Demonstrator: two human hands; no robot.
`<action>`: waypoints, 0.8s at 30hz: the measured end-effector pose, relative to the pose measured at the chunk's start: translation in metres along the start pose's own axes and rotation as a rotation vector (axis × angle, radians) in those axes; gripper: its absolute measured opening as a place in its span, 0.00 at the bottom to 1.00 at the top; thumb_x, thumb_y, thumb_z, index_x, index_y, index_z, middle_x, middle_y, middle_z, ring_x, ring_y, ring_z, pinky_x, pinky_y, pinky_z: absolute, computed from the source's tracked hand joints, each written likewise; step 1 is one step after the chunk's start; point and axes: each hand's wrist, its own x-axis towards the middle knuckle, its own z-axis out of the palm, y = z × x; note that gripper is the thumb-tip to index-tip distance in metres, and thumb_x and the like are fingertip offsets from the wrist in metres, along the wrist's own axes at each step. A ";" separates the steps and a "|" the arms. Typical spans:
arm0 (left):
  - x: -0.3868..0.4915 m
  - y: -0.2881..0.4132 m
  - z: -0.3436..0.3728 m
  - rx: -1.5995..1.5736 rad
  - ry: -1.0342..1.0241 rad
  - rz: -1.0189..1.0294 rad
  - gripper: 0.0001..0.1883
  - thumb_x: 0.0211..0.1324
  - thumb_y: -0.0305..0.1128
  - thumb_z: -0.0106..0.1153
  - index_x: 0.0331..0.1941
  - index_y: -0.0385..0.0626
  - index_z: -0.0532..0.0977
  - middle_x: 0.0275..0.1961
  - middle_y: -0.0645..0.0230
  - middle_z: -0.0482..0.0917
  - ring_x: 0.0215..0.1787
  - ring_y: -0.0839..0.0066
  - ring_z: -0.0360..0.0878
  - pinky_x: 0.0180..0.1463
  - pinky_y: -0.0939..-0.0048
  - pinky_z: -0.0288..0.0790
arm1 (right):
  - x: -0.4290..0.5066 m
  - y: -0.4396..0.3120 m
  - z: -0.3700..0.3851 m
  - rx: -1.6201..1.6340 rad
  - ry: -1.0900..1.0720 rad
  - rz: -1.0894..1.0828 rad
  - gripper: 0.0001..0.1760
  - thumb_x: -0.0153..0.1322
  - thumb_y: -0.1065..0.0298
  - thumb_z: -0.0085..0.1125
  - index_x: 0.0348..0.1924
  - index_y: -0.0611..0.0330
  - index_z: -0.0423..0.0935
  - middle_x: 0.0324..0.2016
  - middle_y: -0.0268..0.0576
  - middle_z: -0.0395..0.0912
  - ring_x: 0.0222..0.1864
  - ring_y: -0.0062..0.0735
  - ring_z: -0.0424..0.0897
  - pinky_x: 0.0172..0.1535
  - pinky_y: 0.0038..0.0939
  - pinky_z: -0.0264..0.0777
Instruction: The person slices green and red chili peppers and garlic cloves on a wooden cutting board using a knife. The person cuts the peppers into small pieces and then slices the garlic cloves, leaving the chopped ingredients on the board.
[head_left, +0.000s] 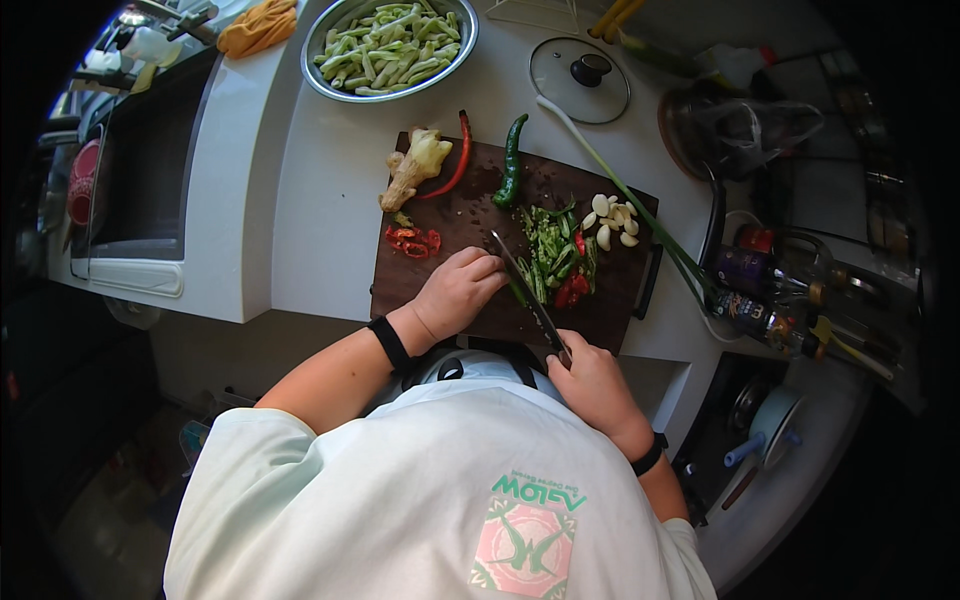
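Note:
My right hand (596, 386) grips the handle of a kitchen knife (531, 300), whose blade points away across the dark wooden cutting board (424, 289). Beside the blade, my left hand (465, 289) presses on a piece of green chili pepper (517, 290), mostly hidden by fingers and blade. Right of the knife lies a heap of sliced green pepper (551, 244) with red pieces (572, 291) in it. Peeled garlic cloves (613, 217) rest at the board's right. Whole green chili (511, 161), red chili (459, 161), ginger root (415, 169) and cut red pepper (412, 241) lie on its far and left parts.
A metal bowl of cut green beans (304, 56) stands beyond the board, beside a glass lid (551, 86). A scallion (622, 184) crosses the board's right corner. Bottles (757, 315) lie at the right; a sink (142, 165) is at the left, with an orange cloth (257, 28) nearby.

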 end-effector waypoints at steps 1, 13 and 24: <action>0.000 0.000 0.000 -0.003 -0.003 -0.003 0.13 0.51 0.27 0.57 0.42 0.41 0.82 0.48 0.64 0.80 0.48 0.65 0.78 0.54 0.67 0.77 | 0.001 0.001 0.001 -0.012 0.000 -0.005 0.20 0.72 0.65 0.61 0.55 0.64 0.78 0.33 0.62 0.84 0.38 0.63 0.84 0.43 0.51 0.79; -0.003 0.001 0.001 0.019 0.007 0.012 0.12 0.52 0.27 0.57 0.42 0.41 0.81 0.45 0.65 0.80 0.47 0.65 0.78 0.51 0.67 0.77 | 0.039 0.015 0.033 -0.033 0.111 -0.132 0.19 0.73 0.65 0.61 0.55 0.62 0.78 0.34 0.60 0.85 0.38 0.61 0.85 0.44 0.50 0.79; -0.005 0.000 0.002 -0.021 0.019 0.000 0.12 0.51 0.24 0.63 0.42 0.42 0.81 0.44 0.64 0.80 0.45 0.64 0.79 0.50 0.66 0.77 | 0.012 0.005 0.000 0.049 -0.096 0.039 0.20 0.72 0.64 0.60 0.54 0.64 0.78 0.32 0.60 0.84 0.38 0.62 0.84 0.43 0.49 0.78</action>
